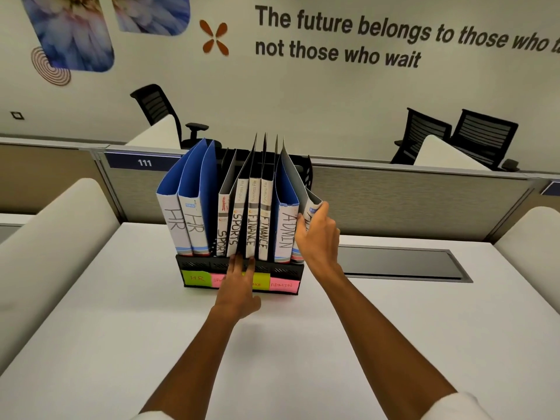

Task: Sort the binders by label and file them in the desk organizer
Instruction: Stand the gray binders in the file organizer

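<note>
Right hand (318, 237) grips the last ADMIN binder (310, 207); left hand (238, 283) presses flat against the desk organizer (281, 269).

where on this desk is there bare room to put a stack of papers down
Bare desk lies left of the left hand, between the organizer and the near edge. More lies right of the right hand, in front of the grey cable tray. It is crowded at the organizer front, where both arms reach in and the right hand grips the last binder.
</note>
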`<act>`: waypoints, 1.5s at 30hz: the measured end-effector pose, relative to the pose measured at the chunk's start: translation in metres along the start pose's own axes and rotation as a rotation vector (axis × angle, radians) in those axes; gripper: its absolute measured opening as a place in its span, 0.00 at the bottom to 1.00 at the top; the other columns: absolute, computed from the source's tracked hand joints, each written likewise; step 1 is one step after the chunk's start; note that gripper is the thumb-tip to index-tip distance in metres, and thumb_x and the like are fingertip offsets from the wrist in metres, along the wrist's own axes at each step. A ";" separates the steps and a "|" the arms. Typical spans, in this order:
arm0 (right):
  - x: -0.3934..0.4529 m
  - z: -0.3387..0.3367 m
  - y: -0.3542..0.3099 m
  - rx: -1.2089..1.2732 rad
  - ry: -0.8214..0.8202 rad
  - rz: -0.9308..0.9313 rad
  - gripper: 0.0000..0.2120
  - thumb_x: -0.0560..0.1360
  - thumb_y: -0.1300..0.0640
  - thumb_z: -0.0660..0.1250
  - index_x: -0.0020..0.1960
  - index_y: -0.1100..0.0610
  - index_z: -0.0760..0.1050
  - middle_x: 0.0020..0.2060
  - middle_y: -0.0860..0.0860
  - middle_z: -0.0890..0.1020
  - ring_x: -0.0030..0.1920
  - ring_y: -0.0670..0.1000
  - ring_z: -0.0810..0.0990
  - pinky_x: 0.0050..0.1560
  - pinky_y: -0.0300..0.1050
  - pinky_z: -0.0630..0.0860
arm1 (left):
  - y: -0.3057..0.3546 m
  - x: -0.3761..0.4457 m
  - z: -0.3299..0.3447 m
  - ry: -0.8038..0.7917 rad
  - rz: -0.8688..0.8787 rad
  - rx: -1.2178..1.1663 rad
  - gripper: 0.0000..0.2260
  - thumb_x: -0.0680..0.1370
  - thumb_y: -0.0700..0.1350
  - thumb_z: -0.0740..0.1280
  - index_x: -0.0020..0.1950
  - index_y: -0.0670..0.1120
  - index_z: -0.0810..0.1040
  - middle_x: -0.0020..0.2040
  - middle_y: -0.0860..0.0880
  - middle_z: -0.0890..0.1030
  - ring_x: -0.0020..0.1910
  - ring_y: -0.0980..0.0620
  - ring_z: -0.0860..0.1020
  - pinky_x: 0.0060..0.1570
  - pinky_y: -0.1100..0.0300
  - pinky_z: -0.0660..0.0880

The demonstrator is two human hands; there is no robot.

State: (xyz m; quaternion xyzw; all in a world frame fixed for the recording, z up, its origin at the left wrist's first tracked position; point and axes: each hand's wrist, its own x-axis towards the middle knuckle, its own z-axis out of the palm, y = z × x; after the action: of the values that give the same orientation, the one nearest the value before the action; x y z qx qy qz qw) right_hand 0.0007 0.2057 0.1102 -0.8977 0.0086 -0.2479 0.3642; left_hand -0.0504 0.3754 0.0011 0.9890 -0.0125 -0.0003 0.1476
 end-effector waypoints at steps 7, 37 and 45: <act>0.006 0.000 -0.004 0.009 -0.030 0.039 0.24 0.77 0.51 0.68 0.65 0.57 0.60 0.52 0.56 0.81 0.48 0.54 0.83 0.43 0.51 0.82 | 0.001 0.002 -0.002 -0.008 -0.007 -0.028 0.44 0.72 0.50 0.70 0.80 0.47 0.45 0.79 0.44 0.41 0.78 0.43 0.38 0.75 0.50 0.55; 0.004 -0.004 0.026 0.256 -0.179 -0.039 0.34 0.77 0.34 0.55 0.76 0.42 0.45 0.67 0.54 0.72 0.58 0.51 0.79 0.44 0.51 0.83 | 0.006 0.001 -0.010 -0.067 -0.013 0.017 0.45 0.73 0.52 0.70 0.80 0.46 0.43 0.79 0.43 0.40 0.78 0.43 0.38 0.75 0.50 0.53; 0.049 -0.014 -0.015 -0.113 -0.112 -0.367 0.22 0.83 0.49 0.55 0.76 0.45 0.61 0.75 0.51 0.63 0.74 0.56 0.63 0.71 0.61 0.64 | 0.005 -0.001 -0.010 -0.059 -0.007 0.019 0.45 0.73 0.51 0.70 0.80 0.46 0.43 0.79 0.43 0.40 0.78 0.43 0.38 0.75 0.50 0.53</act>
State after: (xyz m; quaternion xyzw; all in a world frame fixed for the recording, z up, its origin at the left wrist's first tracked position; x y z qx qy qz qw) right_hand 0.0353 0.1982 0.1498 -0.9156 -0.1615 -0.2590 0.2619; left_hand -0.0515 0.3730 0.0118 0.9899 -0.0132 -0.0300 0.1378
